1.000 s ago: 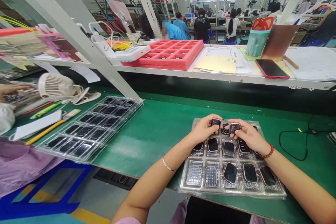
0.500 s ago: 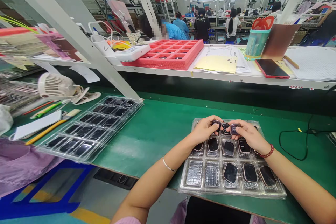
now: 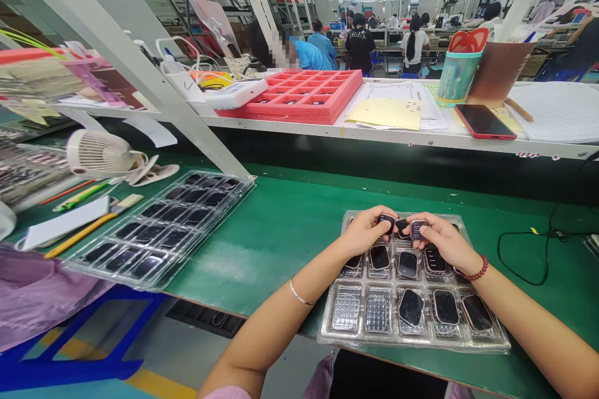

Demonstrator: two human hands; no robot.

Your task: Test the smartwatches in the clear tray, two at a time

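Note:
Smartwatch bodies without straps lie in the pockets of a clear plastic tray (image 3: 341,344) on the green bench. Above its far rows, my left hand (image 3: 367,227) is closed on one smartwatch (image 3: 386,222) with a lit screen. My right hand (image 3: 442,238) grips another smartwatch (image 3: 419,230), also lit and showing lines of text. Between the two hands a third watch (image 3: 402,228) shows in part. Nearer to me, a dark-screened watch (image 3: 412,308) sits tilted in its pocket, and two front-left pockets hold no watch.
A second clear tray (image 3: 182,255) with dark screens lies to the left, beside a yellow-handled brush (image 3: 88,230) and a small white fan (image 3: 100,154). On the raised shelf stand a red foam tray (image 3: 322,113), papers, a phone (image 3: 485,121) and a cup (image 3: 458,78). A black cable (image 3: 524,234) lies at right.
Both hands keep the same place and grip. The text on the right-hand watch's screen looks slightly different; the small screen between the hands looks darker.

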